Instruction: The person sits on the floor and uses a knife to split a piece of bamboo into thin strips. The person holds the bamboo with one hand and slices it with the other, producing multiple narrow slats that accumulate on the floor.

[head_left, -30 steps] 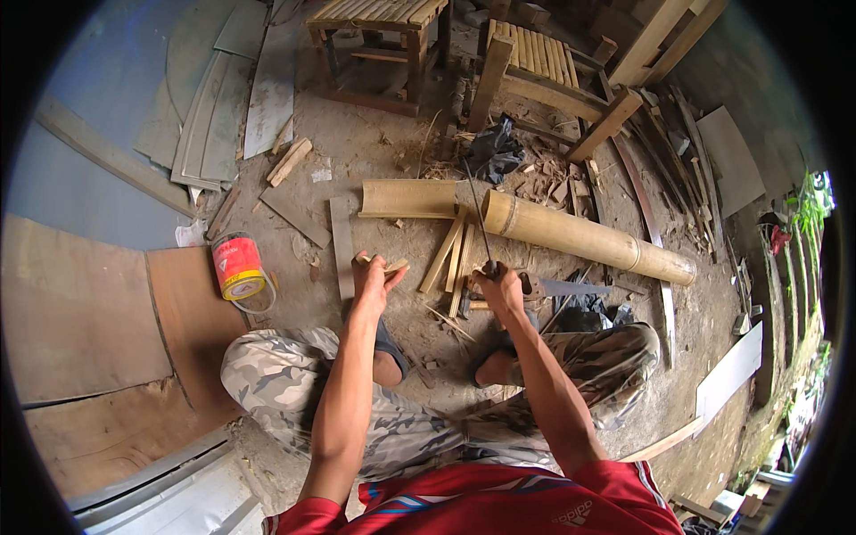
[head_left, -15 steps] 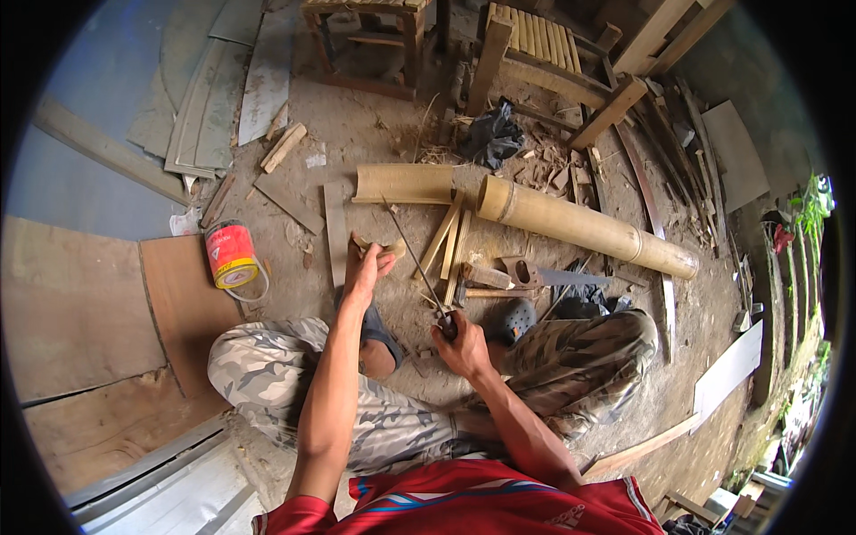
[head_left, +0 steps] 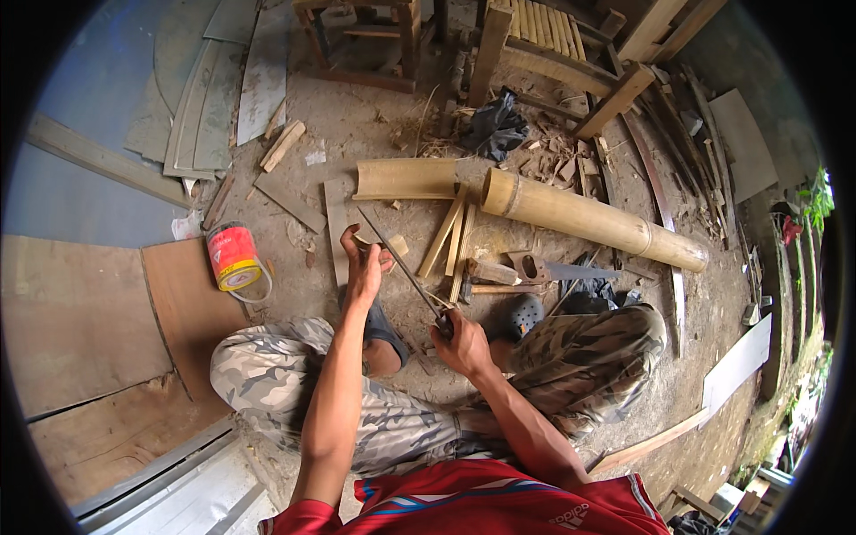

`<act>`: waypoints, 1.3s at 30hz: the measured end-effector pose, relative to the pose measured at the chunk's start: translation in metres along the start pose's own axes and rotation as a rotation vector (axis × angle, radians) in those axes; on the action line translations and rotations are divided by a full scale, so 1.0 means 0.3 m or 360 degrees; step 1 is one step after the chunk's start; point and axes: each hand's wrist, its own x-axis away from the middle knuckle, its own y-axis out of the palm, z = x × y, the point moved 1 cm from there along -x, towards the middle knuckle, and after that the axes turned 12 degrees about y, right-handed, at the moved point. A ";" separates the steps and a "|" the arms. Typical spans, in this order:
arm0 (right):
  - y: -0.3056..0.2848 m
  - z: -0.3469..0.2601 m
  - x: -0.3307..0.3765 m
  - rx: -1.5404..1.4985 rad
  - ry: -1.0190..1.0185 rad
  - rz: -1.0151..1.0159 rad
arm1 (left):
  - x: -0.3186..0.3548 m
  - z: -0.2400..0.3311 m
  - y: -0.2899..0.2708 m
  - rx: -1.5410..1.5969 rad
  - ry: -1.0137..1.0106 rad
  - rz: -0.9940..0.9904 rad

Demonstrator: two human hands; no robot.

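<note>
A long, thin-bladed knife [head_left: 412, 279] with a dark handle is gripped in my right hand [head_left: 465, 344]. Its blade slants up and leftward, crossing in front of my left hand [head_left: 364, 272]. Between the thumb and fingers of that left hand is a small, light-brown bamboo piece [head_left: 398, 247], partly hidden by hand and blade. Just beyond lies a split bamboo half [head_left: 406, 180], hollow side up. Narrow bamboo strips [head_left: 443, 234] rest on the ground to the right of the blade.
A thick bamboo pole [head_left: 588, 218] lies to the right, with a handsaw [head_left: 562, 270] and a hammer [head_left: 504, 289] nearer me. On the left stands a red and yellow can [head_left: 234, 259]. Wooden stools [head_left: 544, 62], a black plastic bag [head_left: 496, 125] and scraps lie farther off.
The bamboo piece has turned in my left hand, whose index finger is now raised. The knife's blade has swung a little to the left, closer to that hand.
</note>
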 end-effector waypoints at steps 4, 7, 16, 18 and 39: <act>0.000 -0.001 0.000 -0.0001 0.0010 0.0023 | -0.006 -0.001 -0.001 0.0024 0.0001 -0.0002; -0.003 0.000 -0.006 0.0016 0.0001 0.0028 | -0.013 -0.009 -0.006 0.0056 0.0011 0.0007; -0.004 0.001 -0.011 0.0021 -0.0105 0.0083 | -0.011 0.006 0.005 -0.0029 0.0113 -0.0078; -0.003 -0.002 -0.011 -0.0015 -0.0066 0.0048 | -0.018 -0.008 -0.006 -0.0042 0.0160 -0.0103; 0.005 0.016 -0.025 -0.0081 -0.0064 0.0020 | -0.037 -0.024 -0.018 -0.0064 0.0245 -0.0105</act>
